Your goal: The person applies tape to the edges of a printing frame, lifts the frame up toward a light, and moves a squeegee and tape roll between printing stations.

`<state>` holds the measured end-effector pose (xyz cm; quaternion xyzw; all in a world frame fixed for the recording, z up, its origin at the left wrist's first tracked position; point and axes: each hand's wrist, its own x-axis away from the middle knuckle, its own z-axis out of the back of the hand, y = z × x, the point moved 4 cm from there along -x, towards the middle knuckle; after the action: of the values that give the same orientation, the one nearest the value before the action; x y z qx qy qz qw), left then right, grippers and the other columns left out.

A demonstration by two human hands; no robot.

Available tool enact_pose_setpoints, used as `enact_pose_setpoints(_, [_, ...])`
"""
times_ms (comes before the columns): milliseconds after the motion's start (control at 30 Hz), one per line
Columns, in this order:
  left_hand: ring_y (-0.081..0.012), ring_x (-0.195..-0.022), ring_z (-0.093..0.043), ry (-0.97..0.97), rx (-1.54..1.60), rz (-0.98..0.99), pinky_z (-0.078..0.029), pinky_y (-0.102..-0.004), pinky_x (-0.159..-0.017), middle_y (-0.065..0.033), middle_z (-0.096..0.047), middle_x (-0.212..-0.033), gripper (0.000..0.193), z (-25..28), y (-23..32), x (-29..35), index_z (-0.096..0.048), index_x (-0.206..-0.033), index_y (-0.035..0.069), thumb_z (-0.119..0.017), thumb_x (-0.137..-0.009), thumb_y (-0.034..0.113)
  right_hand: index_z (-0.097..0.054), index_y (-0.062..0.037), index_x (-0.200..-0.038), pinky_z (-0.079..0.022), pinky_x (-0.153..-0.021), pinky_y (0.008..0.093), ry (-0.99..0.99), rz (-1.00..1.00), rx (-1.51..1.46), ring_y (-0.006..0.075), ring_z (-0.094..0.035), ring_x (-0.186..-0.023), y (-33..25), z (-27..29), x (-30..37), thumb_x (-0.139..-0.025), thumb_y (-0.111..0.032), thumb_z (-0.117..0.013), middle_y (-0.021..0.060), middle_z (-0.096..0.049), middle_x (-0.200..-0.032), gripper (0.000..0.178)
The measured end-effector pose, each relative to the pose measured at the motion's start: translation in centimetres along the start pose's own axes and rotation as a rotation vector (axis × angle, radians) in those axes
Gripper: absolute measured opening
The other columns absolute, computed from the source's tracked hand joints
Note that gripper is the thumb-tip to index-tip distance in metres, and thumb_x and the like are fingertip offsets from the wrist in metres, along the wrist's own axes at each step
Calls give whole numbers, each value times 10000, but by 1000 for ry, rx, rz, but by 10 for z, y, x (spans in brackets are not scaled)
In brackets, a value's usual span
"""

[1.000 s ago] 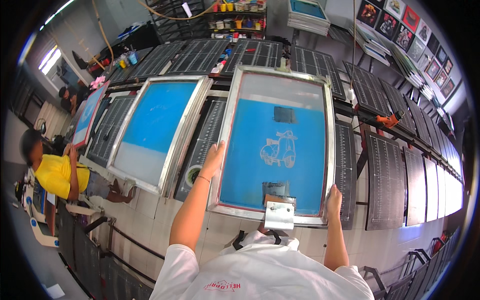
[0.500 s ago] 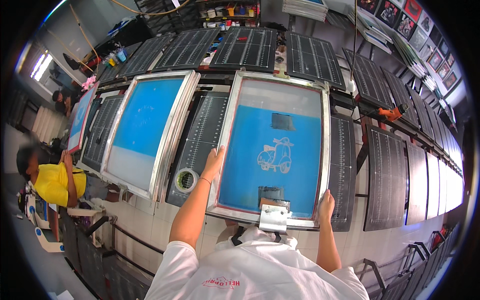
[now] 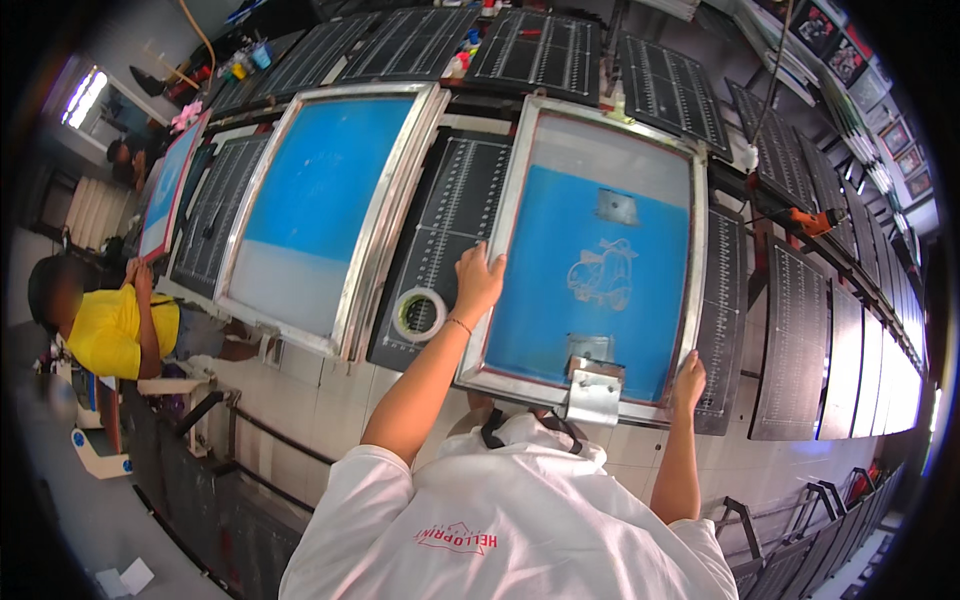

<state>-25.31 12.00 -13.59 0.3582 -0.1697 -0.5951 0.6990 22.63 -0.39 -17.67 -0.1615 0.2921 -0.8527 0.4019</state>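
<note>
In front of me is a screen-printing frame (image 3: 510,235) with silver metal sides and a blue-coated mesh (image 3: 640,290). A pale scooter drawing (image 3: 600,275) shows at the mesh's middle, with one greyish rectangular patch above it and another below. My left hand (image 3: 480,280) is closed on the frame's left side, fingers bent toward the black board beneath. Lower on the opposite side, my right hand (image 3: 689,382) grips the edge near the corner; its fingertips are partly hidden. A metal clamp plate (image 3: 594,392) sits on the near rail. A roll of tape (image 3: 419,314) lies beside my left forearm.
More framed screens (image 3: 325,185) stand leaning to the left. Black boards with ruled markings (image 3: 450,190) line the rack. An orange-and-black tool (image 3: 815,221) rests on the rail at right. A person in a yellow shirt (image 3: 110,335) works at far left beside another screen (image 3: 170,190).
The whole view has shifted, so things sit further right and higher. Both hands stay on the frame. The patches on the mesh look lighter, and the scooter drawing fainter.
</note>
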Motion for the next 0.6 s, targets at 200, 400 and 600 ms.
enact_pose_setpoints(200, [-372, -1021, -560, 90, 11, -107, -429, -450, -907, -166, -623, -1085, 214, 112, -26, 69, -589, -1093, -14, -566, -891, 52, -627, 38, -1106, -477, -857, 421, 107, 17, -41, 354, -628, -995, 10, 16, 14, -1000, -342, -492, 208, -664, -1068, 417])
enact_pose_setpoints(400, [-366, -1015, -549, -38, -112, -141, -428, -447, -910, -163, -612, -1079, 304, 88, -5, 76, -554, -1161, -3, -599, -875, 89, -622, 13, -1140, -492, -858, 361, -51, 74, -200, 247, -641, -963, -62, 28, -8, -974, -220, -559, 157, -674, -1027, 293])
enact_pose_setpoints(600, [-342, -1034, -522, -128, -249, -243, -417, -468, -920, -147, -578, -1087, 464, 99, -34, 111, -497, -1297, 26, -634, -863, 117, -584, -7, -1193, -477, -873, 411, -250, 220, -62, 333, -614, -979, -87, 17, 123, -906, -216, -633, 186, -634, -1084, 359])
